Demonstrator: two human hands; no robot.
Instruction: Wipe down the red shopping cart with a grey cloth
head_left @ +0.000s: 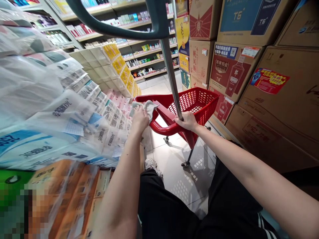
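Note:
A red wheeled shopping basket with perforated walls stands on the floor in front of my legs. Its metal pole rises from the rim to a dark grey loop handle at the top of the view. My left hand is closed on a grey cloth, pressing it against the left part of the red rim. Closed round the lower end of the pole, where it meets the rim, is my right hand. Some fingers of both hands are hidden.
Plastic-wrapped tissue packs are piled close on the left, with orange packs nearer me. Cardboard cartons form a wall on the right. Stocked shelves stand behind. Tiled floor shows below the basket.

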